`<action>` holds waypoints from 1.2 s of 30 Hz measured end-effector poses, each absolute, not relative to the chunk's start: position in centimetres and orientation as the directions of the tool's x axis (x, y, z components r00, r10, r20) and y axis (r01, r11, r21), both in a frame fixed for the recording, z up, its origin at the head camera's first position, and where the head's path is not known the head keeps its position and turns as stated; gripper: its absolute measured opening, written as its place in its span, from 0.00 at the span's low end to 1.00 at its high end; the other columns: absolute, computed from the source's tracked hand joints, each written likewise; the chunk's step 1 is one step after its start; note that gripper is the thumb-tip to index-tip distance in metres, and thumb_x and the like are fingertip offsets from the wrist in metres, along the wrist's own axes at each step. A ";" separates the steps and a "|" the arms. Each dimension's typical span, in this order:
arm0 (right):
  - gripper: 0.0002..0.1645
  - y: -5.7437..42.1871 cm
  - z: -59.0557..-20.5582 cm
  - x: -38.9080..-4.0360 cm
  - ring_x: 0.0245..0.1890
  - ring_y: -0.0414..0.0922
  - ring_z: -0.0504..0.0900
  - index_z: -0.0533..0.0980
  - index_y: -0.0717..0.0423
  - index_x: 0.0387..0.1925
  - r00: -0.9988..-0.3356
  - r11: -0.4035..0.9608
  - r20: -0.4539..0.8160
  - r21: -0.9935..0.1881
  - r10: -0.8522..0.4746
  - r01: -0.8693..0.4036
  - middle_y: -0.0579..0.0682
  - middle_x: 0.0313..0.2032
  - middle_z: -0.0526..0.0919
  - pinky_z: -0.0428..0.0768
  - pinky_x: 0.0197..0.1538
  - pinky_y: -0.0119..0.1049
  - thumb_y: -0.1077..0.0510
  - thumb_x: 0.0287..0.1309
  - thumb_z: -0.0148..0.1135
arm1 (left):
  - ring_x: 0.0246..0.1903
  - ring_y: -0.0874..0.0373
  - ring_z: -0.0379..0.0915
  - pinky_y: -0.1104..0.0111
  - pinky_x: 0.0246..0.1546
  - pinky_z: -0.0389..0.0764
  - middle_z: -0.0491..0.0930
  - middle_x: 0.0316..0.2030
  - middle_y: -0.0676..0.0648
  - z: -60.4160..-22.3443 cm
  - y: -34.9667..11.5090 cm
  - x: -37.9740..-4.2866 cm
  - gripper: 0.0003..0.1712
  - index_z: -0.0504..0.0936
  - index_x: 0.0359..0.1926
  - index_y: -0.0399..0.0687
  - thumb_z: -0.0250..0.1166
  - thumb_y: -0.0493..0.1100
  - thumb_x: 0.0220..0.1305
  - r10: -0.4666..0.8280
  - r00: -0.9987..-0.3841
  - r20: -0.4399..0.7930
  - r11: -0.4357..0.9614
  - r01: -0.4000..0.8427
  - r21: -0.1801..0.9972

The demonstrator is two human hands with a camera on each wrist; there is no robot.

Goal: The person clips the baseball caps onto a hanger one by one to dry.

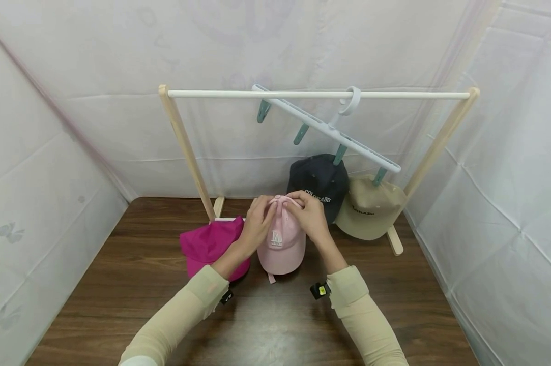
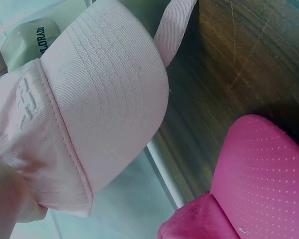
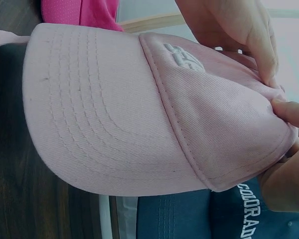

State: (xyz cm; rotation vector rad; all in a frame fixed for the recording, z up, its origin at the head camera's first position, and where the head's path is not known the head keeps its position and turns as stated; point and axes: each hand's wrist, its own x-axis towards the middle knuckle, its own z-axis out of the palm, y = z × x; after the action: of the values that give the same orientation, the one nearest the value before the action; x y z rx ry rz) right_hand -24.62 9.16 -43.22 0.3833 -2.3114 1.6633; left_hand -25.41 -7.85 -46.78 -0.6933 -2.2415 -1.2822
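Both hands hold a light pink baseball cap (image 1: pixel 282 256) by its crown, its brim hanging down and its strap dangling below. My left hand (image 1: pixel 256 223) pinches the top from the left, thumb in front. On the other side my right hand (image 1: pixel 311 216) pinches the crown, fingertips near the left ones. The right wrist view shows the pink cap (image 3: pixel 114 109) with its white raised letters and the cloth gathered between both hands. A magenta cap (image 1: pixel 211 244) lies on the table beside the left forearm.
A white hanger (image 1: pixel 321 126) with teal clips hangs slanted from the rail (image 1: pixel 211 94) of a wooden rack. A dark Colorado cap (image 1: pixel 318 178) and a beige cap (image 1: pixel 371 213) are clipped on its right part. Two clips on its left, including one teal clip (image 1: pixel 263 111), hold nothing.
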 end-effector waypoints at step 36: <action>0.10 8.2 -38.7 -23.5 0.40 0.47 0.84 0.80 0.65 0.40 -0.919 0.254 0.393 -0.886 -0.038 -0.389 0.58 0.39 0.85 0.79 0.40 0.31 0.62 0.58 0.65 | 0.41 0.58 0.66 0.65 0.43 0.70 0.76 0.40 0.52 -44.1 -8.2 -26.2 0.12 0.76 0.47 0.48 0.50 0.47 0.73 0.208 -0.713 0.670 0.444 0.679 0.585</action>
State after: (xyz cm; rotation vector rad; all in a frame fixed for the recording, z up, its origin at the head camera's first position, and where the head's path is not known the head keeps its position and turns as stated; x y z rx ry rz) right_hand -23.51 8.25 -38.68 0.3944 -2.2379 1.7124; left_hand -26.20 -8.21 -44.07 -0.7420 -2.1880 -1.2195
